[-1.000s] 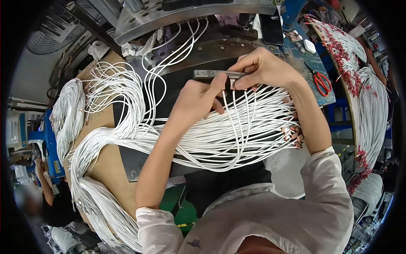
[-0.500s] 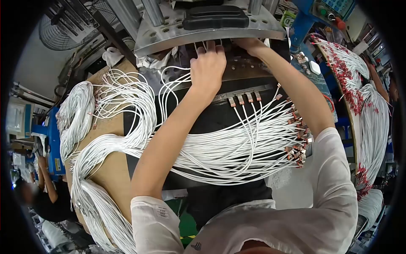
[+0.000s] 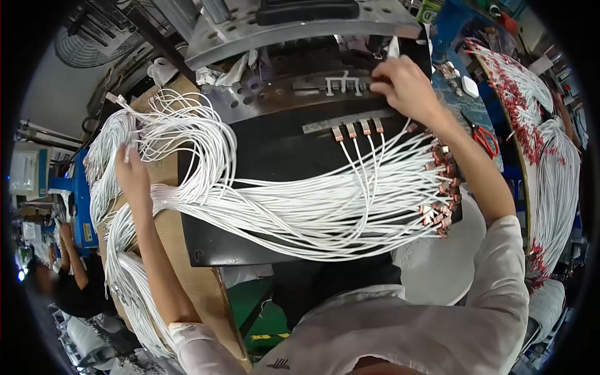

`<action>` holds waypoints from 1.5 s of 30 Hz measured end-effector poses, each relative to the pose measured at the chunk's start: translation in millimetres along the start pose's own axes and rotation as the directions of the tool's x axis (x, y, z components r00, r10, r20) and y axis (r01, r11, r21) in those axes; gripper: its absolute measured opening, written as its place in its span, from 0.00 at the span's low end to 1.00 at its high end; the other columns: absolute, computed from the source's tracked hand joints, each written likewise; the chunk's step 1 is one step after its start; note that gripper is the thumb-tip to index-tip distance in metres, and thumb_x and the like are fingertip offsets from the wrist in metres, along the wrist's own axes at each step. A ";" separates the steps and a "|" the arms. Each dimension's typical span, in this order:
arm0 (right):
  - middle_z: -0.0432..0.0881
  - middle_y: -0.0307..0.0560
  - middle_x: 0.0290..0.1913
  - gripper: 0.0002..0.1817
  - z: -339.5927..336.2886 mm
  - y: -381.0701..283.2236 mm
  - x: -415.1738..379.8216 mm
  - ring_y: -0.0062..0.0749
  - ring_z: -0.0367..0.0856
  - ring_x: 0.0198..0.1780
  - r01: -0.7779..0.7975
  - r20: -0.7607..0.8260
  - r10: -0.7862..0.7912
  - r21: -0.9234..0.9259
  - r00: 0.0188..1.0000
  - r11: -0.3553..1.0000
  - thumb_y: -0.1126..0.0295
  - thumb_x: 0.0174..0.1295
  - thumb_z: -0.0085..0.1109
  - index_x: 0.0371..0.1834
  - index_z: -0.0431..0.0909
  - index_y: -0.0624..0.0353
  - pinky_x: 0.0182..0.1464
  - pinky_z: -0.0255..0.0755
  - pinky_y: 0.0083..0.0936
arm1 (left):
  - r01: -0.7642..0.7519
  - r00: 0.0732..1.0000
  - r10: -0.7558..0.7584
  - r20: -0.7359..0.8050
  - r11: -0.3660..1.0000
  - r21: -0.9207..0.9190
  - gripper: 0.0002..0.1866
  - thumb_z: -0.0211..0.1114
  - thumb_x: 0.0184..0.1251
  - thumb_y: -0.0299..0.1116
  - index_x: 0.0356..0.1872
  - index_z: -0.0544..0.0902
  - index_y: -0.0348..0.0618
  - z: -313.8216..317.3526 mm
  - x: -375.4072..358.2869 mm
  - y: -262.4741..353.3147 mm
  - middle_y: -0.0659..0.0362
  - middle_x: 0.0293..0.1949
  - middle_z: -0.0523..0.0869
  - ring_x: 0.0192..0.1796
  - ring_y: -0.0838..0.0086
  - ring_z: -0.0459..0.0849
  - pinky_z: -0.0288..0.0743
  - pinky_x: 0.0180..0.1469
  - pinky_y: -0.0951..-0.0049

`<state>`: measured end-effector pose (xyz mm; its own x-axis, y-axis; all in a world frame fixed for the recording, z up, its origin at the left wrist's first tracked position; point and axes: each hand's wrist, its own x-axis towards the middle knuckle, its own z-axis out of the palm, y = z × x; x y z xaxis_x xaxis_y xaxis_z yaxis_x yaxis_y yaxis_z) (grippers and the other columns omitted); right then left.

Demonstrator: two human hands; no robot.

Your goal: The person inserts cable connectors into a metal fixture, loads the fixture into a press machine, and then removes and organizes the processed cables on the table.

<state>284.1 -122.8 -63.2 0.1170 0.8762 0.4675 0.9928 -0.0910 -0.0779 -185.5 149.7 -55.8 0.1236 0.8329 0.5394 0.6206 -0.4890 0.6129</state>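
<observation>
My left hand (image 3: 133,178) is over the white cables at the left, its fingers pointing up and smeared by motion. Just above it, a few cable ends (image 3: 116,99) stick out over a coiled cable bundle (image 3: 107,147). My right hand (image 3: 409,87) is at the metal mould plate (image 3: 275,94) under the press, thumb and forefinger apart. Close to those fingertips sits a branched, pale plastic runner (image 3: 342,83). On the black work surface, several cables with metal connectors (image 3: 358,129) line up along a metal strip (image 3: 319,125). A large bundle of white cables (image 3: 312,212) lies across the surface.
The press's thick upper plate (image 3: 300,34) overhangs the mould. Red-handled pliers (image 3: 484,140) lie on the blue bench at right. A white tub (image 3: 437,269) stands below the connector ends. Red-tipped cables (image 3: 519,94) hang farther right. Another person (image 3: 72,275) works at far left.
My left hand has swung from the press to the cables at far left. My right hand has drawn back from under the press plate, and the plastic runner is now visible.
</observation>
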 end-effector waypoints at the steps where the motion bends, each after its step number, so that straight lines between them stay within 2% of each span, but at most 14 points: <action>1: 0.86 0.51 0.39 0.11 -2.9 -6.8 2.6 0.47 0.83 0.44 -0.034 0.011 0.033 0.167 0.999 0.985 0.68 0.60 0.69 0.42 0.84 0.63 0.45 0.77 0.36 | -0.141 0.981 0.157 -0.113 0.981 0.136 0.17 0.56 0.76 0.32 0.59 0.78 0.31 -3.3 -13.1 19.2 0.45 0.55 0.82 0.56 0.60 0.81 0.71 0.63 0.62; 6: 0.86 0.48 0.30 0.07 -3.0 -40.2 36.9 0.33 0.85 0.34 0.079 -0.017 -0.077 0.271 0.997 0.959 0.71 0.67 0.60 0.39 0.83 0.64 0.38 0.75 0.29 | -0.550 0.752 0.603 0.266 0.796 -0.253 0.13 0.62 0.64 0.21 0.49 0.84 0.37 35.7 -113.1 199.7 0.50 0.52 0.85 0.57 0.54 0.81 0.71 0.61 0.60; 9: 0.86 0.41 0.33 0.09 -96.0 -17.0 -10.2 0.19 0.80 0.35 -0.143 0.353 -0.154 0.687 0.923 0.713 0.69 0.72 0.61 0.42 0.84 0.64 0.37 0.72 0.22 | -0.619 0.574 0.761 0.302 0.645 -0.449 0.13 0.64 0.59 0.20 0.45 0.87 0.40 -3.1 -135.3 173.6 0.52 0.50 0.85 0.55 0.57 0.82 0.72 0.59 0.58; 16: 0.80 0.57 0.48 0.12 -35.8 -18.3 -40.5 0.55 0.79 0.54 -0.029 0.364 -0.036 0.172 0.931 0.985 0.70 0.65 0.64 0.49 0.79 0.63 0.56 0.73 0.42 | -0.581 0.532 0.654 0.538 0.744 -0.330 0.25 0.71 0.64 0.47 0.53 0.83 0.36 68.0 -197.4 265.8 0.51 0.51 0.82 0.55 0.55 0.76 0.72 0.47 0.52; 25: 0.83 0.43 0.50 0.17 -38.4 -38.5 10.2 0.25 0.79 0.51 -0.464 0.695 -0.049 0.528 0.717 0.711 0.70 0.72 0.57 0.60 0.76 0.67 0.59 0.71 0.26 | -0.553 0.590 0.544 0.597 0.811 -0.191 0.22 0.69 0.67 0.48 0.35 0.80 0.33 80.1 -181.5 280.6 0.48 0.35 0.80 0.40 0.55 0.79 0.77 0.35 0.55; 29: 0.84 0.40 0.47 0.17 -16.7 -10.6 39.9 0.21 0.79 0.51 -0.567 0.534 0.199 0.732 0.822 0.378 0.68 0.71 0.60 0.59 0.79 0.65 0.53 0.75 0.19 | -0.533 0.666 0.527 0.527 0.831 -0.158 0.17 0.68 0.68 0.41 0.36 0.80 0.33 96.7 -161.8 288.8 0.48 0.35 0.81 0.41 0.52 0.81 0.79 0.40 0.54; 30: 0.82 0.48 0.55 0.17 -18.2 -10.6 60.0 0.37 0.79 0.55 -0.535 0.490 0.241 0.643 0.837 0.549 0.67 0.71 0.57 0.60 0.79 0.57 0.57 0.74 0.33 | -0.547 0.689 0.545 0.477 0.823 -0.151 0.15 0.68 0.68 0.39 0.37 0.80 0.33 116.8 -149.7 283.6 0.48 0.35 0.82 0.41 0.52 0.81 0.79 0.40 0.54; 34: 0.82 0.42 0.53 0.14 81.3 70.3 120.4 0.30 0.78 0.54 -0.044 -0.004 0.063 0.670 0.998 0.741 0.68 0.72 0.58 0.58 0.79 0.57 0.55 0.75 0.29 | -0.636 0.689 0.690 0.220 0.722 -0.274 0.12 0.64 0.68 0.35 0.39 0.82 0.33 203.8 -77.0 254.8 0.44 0.32 0.86 0.38 0.48 0.85 0.80 0.46 0.51; 35: 0.83 0.44 0.49 0.12 92.6 70.4 131.1 0.34 0.80 0.53 -0.127 0.144 0.125 0.982 0.982 -0.137 0.66 0.67 0.62 0.52 0.81 0.55 0.55 0.76 0.34 | -0.595 0.705 0.635 0.316 0.772 -0.224 0.12 0.64 0.67 0.35 0.39 0.83 0.34 202.7 -73.0 256.3 0.43 0.32 0.87 0.38 0.48 0.86 0.80 0.46 0.51; 37: 0.83 0.46 0.50 0.13 99.0 87.0 128.0 0.39 0.81 0.53 0.325 -0.400 -0.147 0.424 0.905 0.845 0.63 0.63 0.65 0.49 0.82 0.54 0.56 0.76 0.38 | -0.510 0.724 0.490 0.487 0.854 -0.102 0.13 0.64 0.66 0.37 0.40 0.84 0.35 200.5 -63.8 257.3 0.42 0.33 0.88 0.39 0.47 0.88 0.81 0.46 0.51; 39: 0.84 0.52 0.50 0.19 93.7 80.8 128.6 0.47 0.81 0.54 0.354 -0.229 -0.454 -0.370 0.861 0.859 0.57 0.53 0.70 0.46 0.84 0.52 0.58 0.75 0.44 | -0.544 0.713 0.519 0.472 0.834 -0.095 0.14 0.65 0.65 0.39 0.38 0.84 0.36 200.8 -59.8 244.9 0.42 0.33 0.88 0.38 0.47 0.88 0.81 0.45 0.51; 40: 0.84 0.50 0.49 0.19 81.6 81.9 125.0 0.43 0.82 0.54 0.407 -0.277 -0.543 -0.423 0.792 0.809 0.59 0.53 0.71 0.48 0.85 0.51 0.58 0.74 0.44 | -0.561 0.712 0.532 0.459 0.823 -0.084 0.14 0.65 0.65 0.39 0.38 0.85 0.36 201.8 -56.1 236.3 0.43 0.33 0.88 0.38 0.46 0.88 0.82 0.45 0.51; 44: 0.85 0.41 0.51 0.18 117.8 115.0 112.0 0.27 0.81 0.54 -0.164 0.036 0.183 0.633 0.982 0.756 0.66 0.70 0.63 0.60 0.80 0.60 0.55 0.77 0.26 | -0.546 0.710 0.535 0.458 0.829 -0.122 0.15 0.60 0.64 0.40 0.31 0.83 0.37 213.1 -47.5 226.9 0.41 0.31 0.87 0.35 0.45 0.88 0.82 0.42 0.50; 45: 0.84 0.45 0.54 0.19 115.8 124.6 111.6 0.34 0.80 0.56 -0.025 0.055 0.010 0.291 0.998 0.956 0.63 0.71 0.61 0.62 0.80 0.57 0.58 0.75 0.30 | -0.507 0.726 0.502 0.470 0.852 -0.128 0.14 0.59 0.62 0.39 0.29 0.85 0.38 208.0 -50.3 230.8 0.41 0.29 0.87 0.36 0.45 0.88 0.83 0.42 0.49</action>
<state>417.9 18.5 -122.6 0.1248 0.8999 0.4178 0.9390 0.0288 -0.3427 112.6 48.8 -61.5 0.7651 0.4807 0.4283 0.3670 -0.8722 0.3233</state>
